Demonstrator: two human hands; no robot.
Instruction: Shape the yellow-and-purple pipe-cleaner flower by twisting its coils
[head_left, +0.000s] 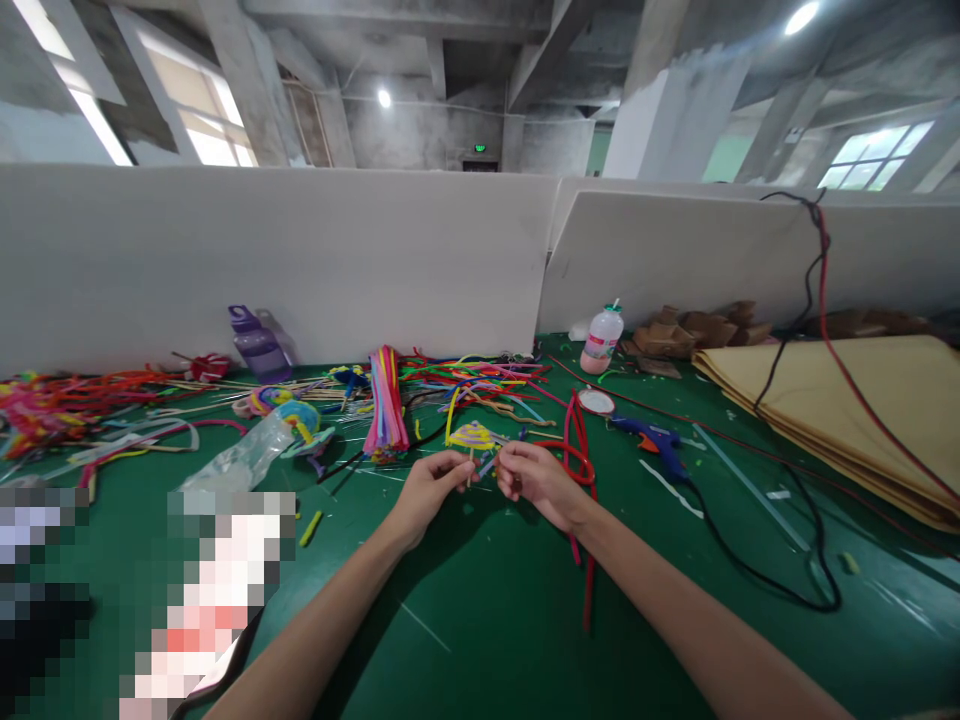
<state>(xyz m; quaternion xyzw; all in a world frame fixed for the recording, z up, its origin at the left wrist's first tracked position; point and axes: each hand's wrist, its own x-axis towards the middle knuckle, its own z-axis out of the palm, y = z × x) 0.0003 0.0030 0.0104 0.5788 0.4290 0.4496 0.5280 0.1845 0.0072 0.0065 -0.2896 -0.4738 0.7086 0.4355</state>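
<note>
Head view. Green table (pixel 480 620), backed by white partition boards (pixel 300 260) along its far edge, under a bare concrete ceiling with windows.

Hidden or unclear: pixelated blocks cover the table's near left corner. Both forearms are cut off at the near edge. The tan sheets (pixel 862 400) run off the right edge. The heap of pipe cleaners (pixel 67 400) at the far left is too tangled to sort singly.

Grip: left hand (pixel 431 485) and right hand (pixel 536 478), near mid-table, are curled with fingertips pinched. Between them they hold a small pipe-cleaner umbrella (pixel 471 436) with a yellow and purple spiral top, by its thin stem. The exact finger contact is too small to make out. A red pipe cleaner (pixel 581 470) loops just beside the right hand and trails toward the near edge.

Other items:
- bundle of pink and mixed pipe cleaners (pixel 385 400), beyond the left hand;
- loose coloured pipe cleaners (pixel 472 375) toward the far edge;
- purple water bottle (pixel 257 345) against the partition;
- pink drink bottle (pixel 602 340) with straw, far edge;
- blue glue gun (pixel 654 440), right of the hands, black cord (pixel 750 570) trailing;
- crumpled clear plastic bag (pixel 240 460), left of the hands;
- brown cardboard scraps (pixel 697 330), far right.
</note>
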